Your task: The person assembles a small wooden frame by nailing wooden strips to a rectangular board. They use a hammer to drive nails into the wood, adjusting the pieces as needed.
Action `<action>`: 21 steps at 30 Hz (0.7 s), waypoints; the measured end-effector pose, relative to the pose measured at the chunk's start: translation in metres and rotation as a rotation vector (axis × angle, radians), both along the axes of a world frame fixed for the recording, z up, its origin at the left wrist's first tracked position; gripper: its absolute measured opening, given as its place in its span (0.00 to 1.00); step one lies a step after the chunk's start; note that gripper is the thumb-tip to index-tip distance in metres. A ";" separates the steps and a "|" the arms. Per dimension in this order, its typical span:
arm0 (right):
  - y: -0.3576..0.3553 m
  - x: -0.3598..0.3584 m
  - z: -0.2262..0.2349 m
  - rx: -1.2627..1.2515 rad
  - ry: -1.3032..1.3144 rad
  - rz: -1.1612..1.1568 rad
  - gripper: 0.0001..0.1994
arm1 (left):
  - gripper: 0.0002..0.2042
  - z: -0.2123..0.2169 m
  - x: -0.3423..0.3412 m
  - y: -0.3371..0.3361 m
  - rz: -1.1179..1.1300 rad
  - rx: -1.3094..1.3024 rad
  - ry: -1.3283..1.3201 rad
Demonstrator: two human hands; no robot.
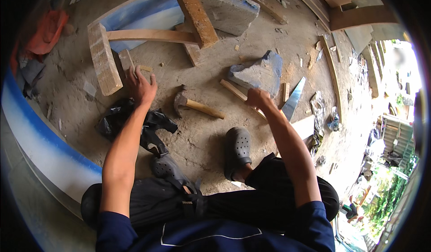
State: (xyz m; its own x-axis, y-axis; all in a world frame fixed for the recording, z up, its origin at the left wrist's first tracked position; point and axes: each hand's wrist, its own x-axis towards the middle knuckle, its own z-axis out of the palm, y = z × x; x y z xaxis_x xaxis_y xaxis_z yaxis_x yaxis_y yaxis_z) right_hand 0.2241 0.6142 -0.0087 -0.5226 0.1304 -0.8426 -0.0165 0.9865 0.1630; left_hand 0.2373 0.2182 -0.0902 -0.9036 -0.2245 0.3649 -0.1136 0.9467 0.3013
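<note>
My left hand (pixel 142 88) reaches forward with its fingers apart, the tips at the near end of a short wooden block (pixel 126 59). A small wood offcut (pixel 146 68) lies just beyond its thumb. My right hand (pixel 258 98) is closed on a narrow wooden strip (pixel 233 89), which slants across the ground and shows on both sides of the fist. Between my hands a claw hammer (pixel 202 108) with a wooden handle rests on the floor. To the right of the right hand is a handsaw blade (pixel 294 100); my forearm side hides its handle.
A wooden frame (pixel 152 35) stands ahead on the left, its thick beam (pixel 104 59) near my left hand. A broken concrete chunk (pixel 258 72) sits past my right hand, a larger slab (pixel 226 9) farther off. Black plastic (pixel 114 119) lies by my left foot.
</note>
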 end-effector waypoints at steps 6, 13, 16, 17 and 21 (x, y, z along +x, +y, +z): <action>0.056 0.089 -0.055 -0.059 0.641 0.029 0.09 | 0.20 0.027 0.007 0.072 -0.282 0.196 0.017; 0.032 0.093 -0.025 -0.518 0.979 0.255 0.18 | 0.15 0.044 0.016 0.114 -0.453 0.596 -0.279; 0.003 0.075 -0.007 -0.591 1.047 0.355 0.19 | 0.20 0.044 0.001 0.111 -0.375 1.050 -0.387; -0.006 0.070 -0.001 -0.598 1.068 0.373 0.19 | 0.22 0.046 -0.004 0.106 -0.306 1.265 -0.448; -0.029 0.055 0.013 -0.630 1.175 0.461 0.18 | 0.28 0.096 -0.015 0.079 -0.255 1.561 -1.167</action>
State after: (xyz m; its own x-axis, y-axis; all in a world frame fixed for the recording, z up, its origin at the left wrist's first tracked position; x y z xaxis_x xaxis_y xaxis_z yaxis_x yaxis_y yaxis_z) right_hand 0.2791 0.5852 0.0044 -0.8430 -0.4728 0.2567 -0.5184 0.8413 -0.1529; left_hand 0.2222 0.2968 0.0054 -0.5740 0.4463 -0.6866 -0.7683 -0.0034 0.6401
